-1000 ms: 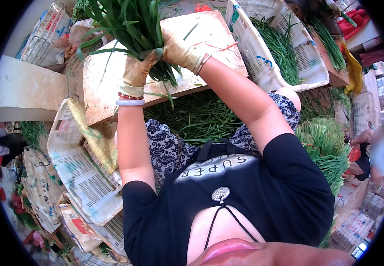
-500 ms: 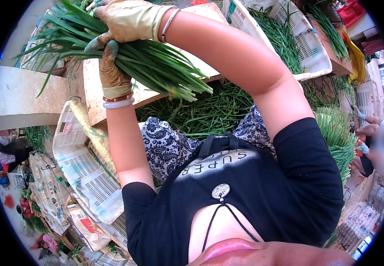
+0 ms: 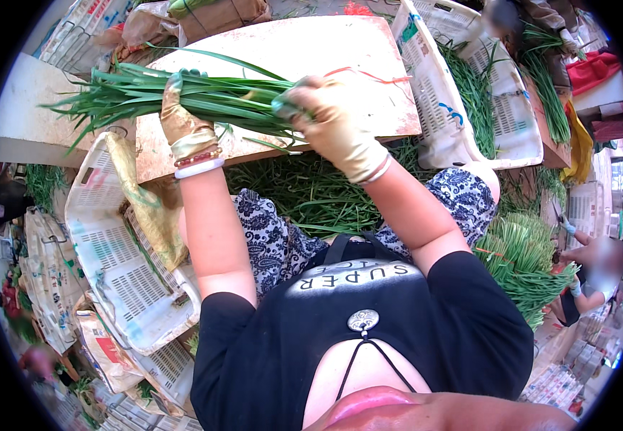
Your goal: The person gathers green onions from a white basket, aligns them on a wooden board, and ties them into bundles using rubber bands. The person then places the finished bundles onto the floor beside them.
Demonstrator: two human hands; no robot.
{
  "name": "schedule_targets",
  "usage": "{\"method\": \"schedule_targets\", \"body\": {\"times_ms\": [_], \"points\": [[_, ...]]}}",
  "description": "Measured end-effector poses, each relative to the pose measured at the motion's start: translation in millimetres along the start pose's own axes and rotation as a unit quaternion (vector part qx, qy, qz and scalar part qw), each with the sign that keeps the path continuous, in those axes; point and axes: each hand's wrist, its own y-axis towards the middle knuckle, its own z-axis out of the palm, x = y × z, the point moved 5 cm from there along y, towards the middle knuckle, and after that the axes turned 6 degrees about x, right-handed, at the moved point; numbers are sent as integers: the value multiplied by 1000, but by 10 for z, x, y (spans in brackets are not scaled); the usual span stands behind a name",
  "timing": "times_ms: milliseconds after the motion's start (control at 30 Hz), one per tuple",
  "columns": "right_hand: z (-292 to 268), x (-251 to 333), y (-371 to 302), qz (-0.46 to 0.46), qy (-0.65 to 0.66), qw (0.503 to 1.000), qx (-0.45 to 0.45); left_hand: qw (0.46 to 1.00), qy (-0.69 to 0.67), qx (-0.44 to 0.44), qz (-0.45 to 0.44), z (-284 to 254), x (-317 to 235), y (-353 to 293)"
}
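A bunch of long green garlic chives (image 3: 218, 95) lies level over the pale board (image 3: 354, 57), leaf tips to the left. My left hand (image 3: 182, 118), in a stained yellowish glove, is wrapped around its middle from below, thumb up. At the stem end on the right, my right hand (image 3: 337, 126), gloved alike, is closed with curled fingers on the stems; its fingertips are partly hidden and slightly blurred. A thin red tie (image 3: 369, 72) lies on the board beyond my right hand. Loose chives (image 3: 304, 194) are heaped below the board, between my knees.
A white crate (image 3: 505, 136) with chives stands right of the board; another white crate (image 3: 135, 266) is by my left arm. Stacked bundles (image 3: 516, 251) lie at my right. A person (image 3: 599, 266) works at far right. A pale ledge (image 3: 31, 108) borders the left.
My right hand has moved from the leafy left part to the stem end. The bunch has come down and turned from slanting to nearly level. My left hand still grips it.
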Motion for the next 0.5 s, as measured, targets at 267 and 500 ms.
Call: {"method": "schedule_targets", "body": {"times_ms": [267,500], "points": [[-390,-561,-583,204,481,843,-127,994,-52,-100,-9,-284,-232,85],[405,-310,-375,270,-108,948,129,995,-18,-94,15,-179,-112,73]]}}
